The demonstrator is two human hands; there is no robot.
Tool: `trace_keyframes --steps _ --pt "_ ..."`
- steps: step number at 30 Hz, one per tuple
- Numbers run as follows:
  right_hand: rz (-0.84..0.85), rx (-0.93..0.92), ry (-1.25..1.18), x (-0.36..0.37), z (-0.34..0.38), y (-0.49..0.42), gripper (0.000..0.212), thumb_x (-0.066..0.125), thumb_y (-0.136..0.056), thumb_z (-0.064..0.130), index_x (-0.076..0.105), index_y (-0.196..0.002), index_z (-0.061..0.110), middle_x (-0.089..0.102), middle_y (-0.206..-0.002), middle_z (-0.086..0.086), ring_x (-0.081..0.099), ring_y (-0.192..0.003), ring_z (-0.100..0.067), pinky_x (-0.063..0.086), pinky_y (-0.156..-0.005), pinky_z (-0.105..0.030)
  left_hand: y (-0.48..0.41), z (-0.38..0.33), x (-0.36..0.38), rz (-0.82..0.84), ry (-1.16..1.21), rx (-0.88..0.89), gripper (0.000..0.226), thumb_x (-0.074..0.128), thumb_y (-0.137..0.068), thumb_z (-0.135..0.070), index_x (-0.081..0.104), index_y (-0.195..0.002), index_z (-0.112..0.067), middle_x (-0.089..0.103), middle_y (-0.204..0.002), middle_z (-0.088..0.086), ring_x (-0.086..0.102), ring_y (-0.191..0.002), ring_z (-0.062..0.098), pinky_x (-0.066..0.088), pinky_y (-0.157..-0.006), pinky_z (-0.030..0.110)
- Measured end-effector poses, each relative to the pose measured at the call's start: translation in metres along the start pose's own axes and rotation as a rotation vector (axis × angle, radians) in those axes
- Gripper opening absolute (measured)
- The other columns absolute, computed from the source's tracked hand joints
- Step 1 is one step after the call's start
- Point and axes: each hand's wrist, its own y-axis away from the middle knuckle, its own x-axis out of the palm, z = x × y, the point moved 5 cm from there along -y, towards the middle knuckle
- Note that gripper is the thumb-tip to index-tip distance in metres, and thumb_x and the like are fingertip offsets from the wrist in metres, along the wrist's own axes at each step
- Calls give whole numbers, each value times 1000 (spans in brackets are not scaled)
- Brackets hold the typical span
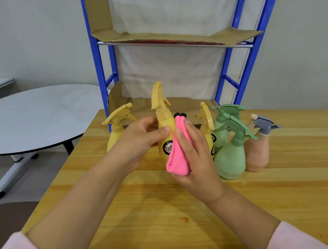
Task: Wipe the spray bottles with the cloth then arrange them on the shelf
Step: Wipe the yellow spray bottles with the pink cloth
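Wiping is under way on one bottle. The left hand (139,141) grips a yellow spray bottle (164,124) at its shoulder, thumb across the front and fingers curled round the far side. The right hand (193,157) holds a folded pink cloth (177,160) flat against the bottle's right flank, fingers laid over the cloth and thumb tucked beneath its lower fold. The bottle's base is hidden behind cloth and hands, so I cannot tell whether it stands on the wooden table (167,213) or is lifted clear.

Five more bottles stand on the table just behind and beside the hands: a second yellow bottle (118,128) to the left, a third yellow bottle (206,124) behind the right hand, two green bottles (229,158) (221,123) close together, and a peach bottle with a grey trigger (258,153) furthest right.

The blue shelf (96,60) rises at the table's far edge; its cardboard-lined tiers carry no bottles in view. I judge the task to be early: nothing is arranged yet, and which of the standing bottles are already wiped cannot be told.
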Motion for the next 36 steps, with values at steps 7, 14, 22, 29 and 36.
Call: trace_keyframes --steps 7,14,22,29,36 --pt "83 -73 162 9 2 -1 61 36 -97 49 21 -146 16 12 -155 -12 6 -146 -36 20 -117 -48 -2 4 -7 -213 12 49 28 70 -81 -17 64 -107 -16 67 -90 -5 65 -79 8 53 -64 23" --pt "72 94 67 17 5 10 71 53 -87 19 20 -149 10 2 -158 -8 1 -148 -31 23 -115 -50 1 -1 -20 -393 98 128 14 66 -85 -16 62 -97 -21 65 -89 -5 66 -77 8 53 -56 19" --pt "120 38 92 20 5 23 89 70 -70 -7 26 -146 10 14 -153 -11 12 -144 -31 29 -111 -49 0 -2 -27 -440 -142 180 32 68 -83 -22 61 -115 -17 67 -103 -4 64 -95 12 52 -76 26" --pt "114 46 50 9 -11 41 76 66 -71 2 39 -141 14 31 -149 -12 24 -139 -18 33 -108 -37 -12 13 -30 -407 -602 188 34 69 -81 -24 62 -114 -19 64 -106 -3 58 -97 13 47 -84 33" --pt "125 81 26 7 -19 47 63 57 -78 7 43 -139 13 36 -148 -12 33 -138 -25 36 -109 -38 -15 39 -37 -401 -827 104 40 66 -84 -28 57 -123 -20 65 -112 -1 59 -105 19 46 -80 31"
